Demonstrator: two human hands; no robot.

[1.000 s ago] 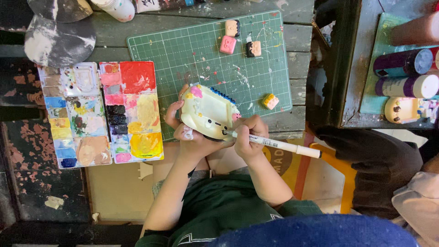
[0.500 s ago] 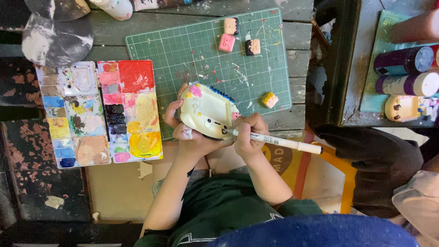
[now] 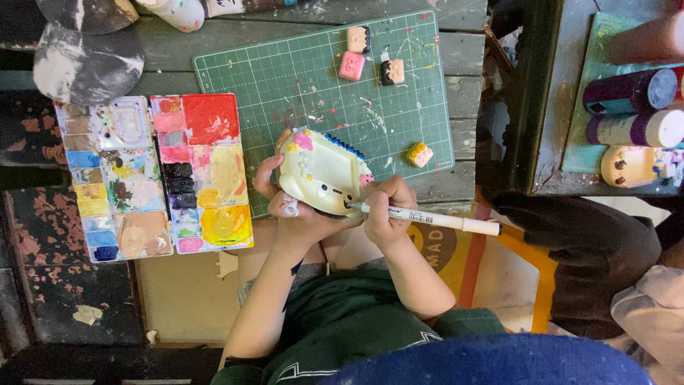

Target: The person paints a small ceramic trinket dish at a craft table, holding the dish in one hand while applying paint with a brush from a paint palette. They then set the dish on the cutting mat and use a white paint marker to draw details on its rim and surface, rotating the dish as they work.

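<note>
My left hand point(image 3: 288, 203) is cupped, its fingers point(image 3: 265, 171) curled upward in a hold. My right hand point(image 3: 385, 210) is closed in a writing grip, knuckles up. Both forearms are bare and converge from the torso.

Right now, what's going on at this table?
A person is decorating a small cream craft piece over the edge of a green cutting mat. The left hand cradles the piece from below; the right hand grips a white pen with its tip at the piece's lower edge. An open paint palette lies beside the left hand. Four small painted blocks sit on the mat.
</note>
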